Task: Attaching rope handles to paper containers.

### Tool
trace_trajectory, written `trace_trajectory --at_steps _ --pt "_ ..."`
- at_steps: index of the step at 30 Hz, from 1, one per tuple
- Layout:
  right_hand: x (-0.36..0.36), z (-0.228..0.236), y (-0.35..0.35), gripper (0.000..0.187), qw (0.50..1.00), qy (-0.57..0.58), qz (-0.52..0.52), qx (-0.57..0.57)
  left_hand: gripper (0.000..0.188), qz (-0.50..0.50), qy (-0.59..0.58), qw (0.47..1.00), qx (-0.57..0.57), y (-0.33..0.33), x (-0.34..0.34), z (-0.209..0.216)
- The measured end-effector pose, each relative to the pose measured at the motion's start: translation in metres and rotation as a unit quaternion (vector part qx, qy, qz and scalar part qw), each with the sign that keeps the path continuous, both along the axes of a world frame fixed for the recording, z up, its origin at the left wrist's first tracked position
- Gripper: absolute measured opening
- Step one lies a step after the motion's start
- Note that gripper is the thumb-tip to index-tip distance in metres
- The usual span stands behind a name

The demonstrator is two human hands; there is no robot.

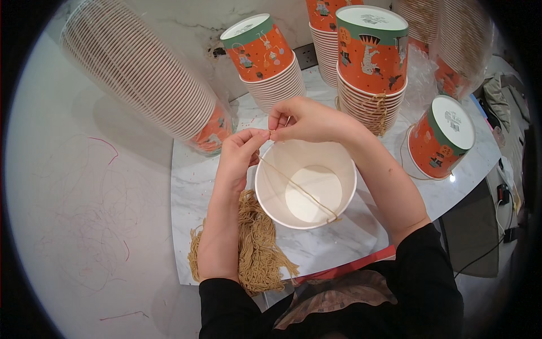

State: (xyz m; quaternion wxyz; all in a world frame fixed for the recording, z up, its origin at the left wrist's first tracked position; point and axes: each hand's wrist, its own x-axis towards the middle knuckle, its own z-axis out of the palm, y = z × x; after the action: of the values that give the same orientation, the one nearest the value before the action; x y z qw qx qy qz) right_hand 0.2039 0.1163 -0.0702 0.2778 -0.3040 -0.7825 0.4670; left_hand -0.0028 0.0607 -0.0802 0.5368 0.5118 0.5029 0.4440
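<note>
A white paper bucket (314, 195) stands open end up on the table in front of me. A tan cord (297, 186) stretches across its mouth from the far left rim to the near right rim, where it passes through the wall. At the far left rim, my left hand (241, 153) pinches the cord between thumb and fingers. Reaching over the far rim, my right hand (305, 120) pinches at the same spot, its fingertips meeting the left ones. The cord's end is mostly hidden by the fingers. Beneath my left forearm lies a pile of tan cords (259, 243).
Upside-down orange and green buckets stand in stacks behind, one in the middle (262, 62) and one farther right (372, 68) with cords hanging from it. A single corded bucket (440, 138) sits at right. A wrapped bucket stack (141, 70) leans at left. The marble-patterned table (333, 248) has a curved right edge.
</note>
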Motion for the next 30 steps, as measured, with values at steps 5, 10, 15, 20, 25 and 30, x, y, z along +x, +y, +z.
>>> trace_trajectory --at_steps 5,10,15,20,25,30 --pt "-0.002 -0.001 0.001 0.021 0.999 0.029 0.005 0.033 0.016 -0.018 -0.037 0.999 -0.017 0.005 -0.007 -0.002" --pt "0.004 0.003 0.001 0.021 0.999 0.012 0.001 0.034 0.017 -0.023 -0.051 0.998 -0.025 0.009 -0.011 -0.007" --pt "0.008 0.003 0.002 0.015 0.998 0.022 -0.026 0.056 0.017 -0.025 -0.053 0.997 -0.041 0.010 -0.012 -0.008" --pt "0.008 0.001 0.004 0.012 0.991 -0.039 -0.066 0.108 0.020 -0.039 -0.045 0.997 -0.050 0.012 -0.018 -0.009" --pt "0.004 -0.002 0.002 0.013 0.993 -0.037 -0.062 0.090 0.025 0.003 -0.010 0.999 -0.040 0.008 0.003 -0.006" --pt "0.001 0.002 -0.003 0.014 0.992 -0.044 -0.061 0.097 0.024 -0.067 -0.051 0.996 -0.020 0.012 -0.005 -0.021"
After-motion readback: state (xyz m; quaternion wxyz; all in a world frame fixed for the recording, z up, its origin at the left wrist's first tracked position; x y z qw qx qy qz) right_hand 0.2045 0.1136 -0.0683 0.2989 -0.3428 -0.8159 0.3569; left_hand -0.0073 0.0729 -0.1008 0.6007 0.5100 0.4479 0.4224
